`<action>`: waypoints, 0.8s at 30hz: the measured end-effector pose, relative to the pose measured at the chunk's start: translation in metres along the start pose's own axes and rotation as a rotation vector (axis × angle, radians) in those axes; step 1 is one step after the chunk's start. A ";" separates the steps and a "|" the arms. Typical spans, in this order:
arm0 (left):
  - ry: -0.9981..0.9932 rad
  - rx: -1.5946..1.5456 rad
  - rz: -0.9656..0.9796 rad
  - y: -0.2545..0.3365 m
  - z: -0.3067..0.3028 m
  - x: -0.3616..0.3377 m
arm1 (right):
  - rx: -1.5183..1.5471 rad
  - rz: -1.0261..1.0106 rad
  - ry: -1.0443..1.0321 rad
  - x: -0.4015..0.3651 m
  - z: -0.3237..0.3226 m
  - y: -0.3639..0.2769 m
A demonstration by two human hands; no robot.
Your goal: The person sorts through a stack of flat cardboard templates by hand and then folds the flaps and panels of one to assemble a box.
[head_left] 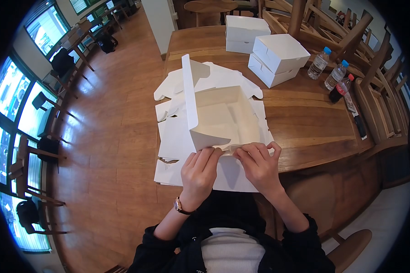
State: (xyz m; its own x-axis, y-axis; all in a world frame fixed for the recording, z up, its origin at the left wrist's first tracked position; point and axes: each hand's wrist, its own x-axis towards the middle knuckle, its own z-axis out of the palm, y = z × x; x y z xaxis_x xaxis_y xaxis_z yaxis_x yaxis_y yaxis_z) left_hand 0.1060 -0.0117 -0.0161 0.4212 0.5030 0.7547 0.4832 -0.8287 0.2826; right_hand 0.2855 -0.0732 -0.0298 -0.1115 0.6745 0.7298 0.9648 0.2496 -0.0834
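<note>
An open white cardboard box (223,113) sits before me, its lid (190,93) standing up along the left side and its inside bare. My left hand (199,172) is closed at the box's near left corner, fingertips pinching the near edge. Close beside it, my right hand (259,167) pinches the same near wall with bent fingers. Exactly which flap lies between the fingertips is partly hidden. Under the box lies a stack of flat white box blanks (171,139), with cut-out tabs along the edges.
Two closed white boxes, a far one (246,34) and a nearer one (280,59), stand on the wooden table (305,123). Two water bottles (320,63), a cola bottle (341,88) and a black-handled tool (360,125) line the right edge. Upturned wooden chairs (373,50) crowd behind them.
</note>
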 end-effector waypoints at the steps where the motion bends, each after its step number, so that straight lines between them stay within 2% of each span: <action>1: 0.006 0.003 -0.005 0.001 0.001 0.000 | 0.004 0.002 -0.001 0.000 0.000 0.000; 5: 0.007 0.010 -0.091 0.008 -0.001 0.004 | -0.014 0.008 -0.034 -0.003 0.001 0.001; 11: -0.057 0.039 0.015 0.005 -0.009 0.009 | -0.006 -0.005 -0.024 0.001 0.001 0.000; 17: -0.071 -0.007 -0.030 -0.001 -0.006 0.008 | -0.029 -0.027 -0.040 0.001 0.000 -0.001; 24: -0.056 -0.015 0.004 0.001 -0.001 0.010 | -0.036 -0.047 -0.033 0.001 0.002 0.000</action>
State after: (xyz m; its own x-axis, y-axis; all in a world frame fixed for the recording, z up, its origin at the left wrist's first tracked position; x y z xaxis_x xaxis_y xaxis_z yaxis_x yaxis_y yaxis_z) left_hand 0.1102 -0.0079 -0.0074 0.4658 0.5120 0.7217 0.4701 -0.8342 0.2884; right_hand 0.2846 -0.0716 -0.0303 -0.1640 0.6850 0.7098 0.9662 0.2568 -0.0246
